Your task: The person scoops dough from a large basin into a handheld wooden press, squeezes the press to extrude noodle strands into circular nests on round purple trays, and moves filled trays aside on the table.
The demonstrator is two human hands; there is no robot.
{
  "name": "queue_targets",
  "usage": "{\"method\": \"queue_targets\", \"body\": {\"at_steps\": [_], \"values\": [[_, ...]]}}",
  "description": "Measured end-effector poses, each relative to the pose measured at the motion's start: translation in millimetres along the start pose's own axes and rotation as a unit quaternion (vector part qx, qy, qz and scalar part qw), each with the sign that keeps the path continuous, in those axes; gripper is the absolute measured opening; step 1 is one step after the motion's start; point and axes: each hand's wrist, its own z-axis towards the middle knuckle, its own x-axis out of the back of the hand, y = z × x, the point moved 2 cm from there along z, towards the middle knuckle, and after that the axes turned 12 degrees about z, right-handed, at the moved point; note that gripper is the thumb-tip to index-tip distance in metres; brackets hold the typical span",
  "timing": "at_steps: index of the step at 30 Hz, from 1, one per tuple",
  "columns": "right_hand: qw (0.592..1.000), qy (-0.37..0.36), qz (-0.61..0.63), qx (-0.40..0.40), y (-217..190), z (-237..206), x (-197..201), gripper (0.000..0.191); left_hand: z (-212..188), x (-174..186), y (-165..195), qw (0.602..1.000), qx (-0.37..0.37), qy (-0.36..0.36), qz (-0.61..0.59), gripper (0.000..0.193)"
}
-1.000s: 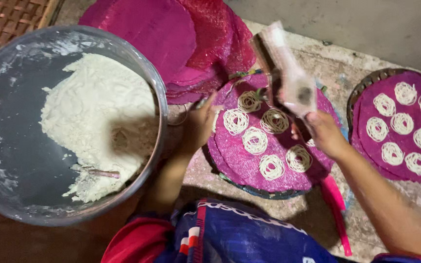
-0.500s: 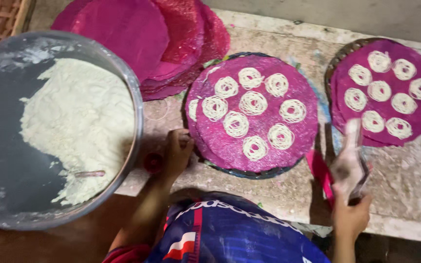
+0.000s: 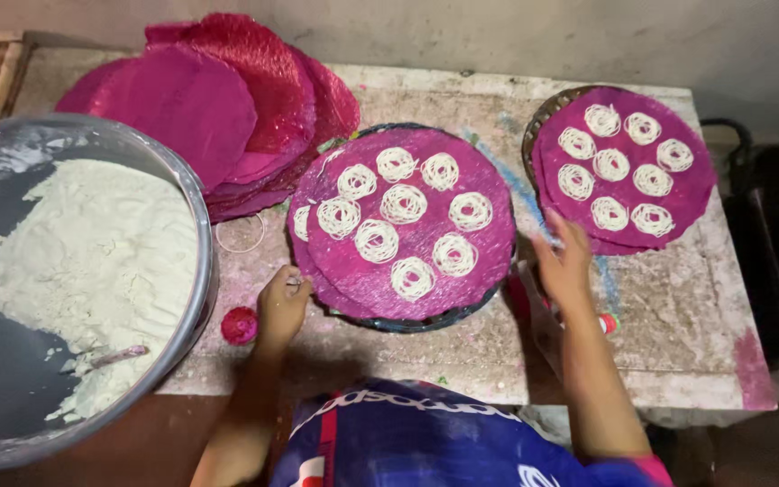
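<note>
Pink mat (image 3: 407, 225) now flanked by hands; right hand (image 3: 563, 261) emptied.

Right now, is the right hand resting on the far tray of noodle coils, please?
No, the right hand hovers beside the middle tray, short of the far tray.

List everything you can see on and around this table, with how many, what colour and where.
Middle tray: one, magenta sheets, table centre.
Noodle coils on it: about ten, white.
Right tray: one, magenta, far right corner.
Coils on it: eight, white.
Stack of spare sheets: magenta, far left.
Big basin: one, grey metal, left.
Dough: white, inside the basin.
Small round cap: one, pink, by the basin.
Table: stained stone-like top.
Left hand: fingers at the middle tray's near edge.
Right hand: open, beside the tray's right edge.
</note>
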Motion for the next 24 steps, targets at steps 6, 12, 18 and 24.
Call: {"method": "queue_targets", "body": {"at_steps": [6, 12, 18, 24], "values": [[0.989, -0.089, -0.044, -0.109, -10.6, 92.0, -67.4, 0.033, 7.5, 7.6, 13.7, 0.993, 0.088, -0.040, -0.063, 0.026], [0.985, -0.082, -0.151, 0.010, -31.6, 94.0, -72.8, 0.032, 14.1, 8.8, 27.0, 0.991, 0.118, -0.033, -0.062, 0.027], [0.959, -0.142, -0.230, -0.086, -11.3, 113.0, -88.2, 0.033, 15.9, 5.8, 26.6, 0.991, 0.123, -0.027, -0.052, 0.023], [0.961, -0.173, -0.157, -0.151, 0.8, 121.0, -92.5, 0.050, 17.1, 5.8, 26.0, 0.994, 0.070, 0.006, -0.085, 0.021]]}}
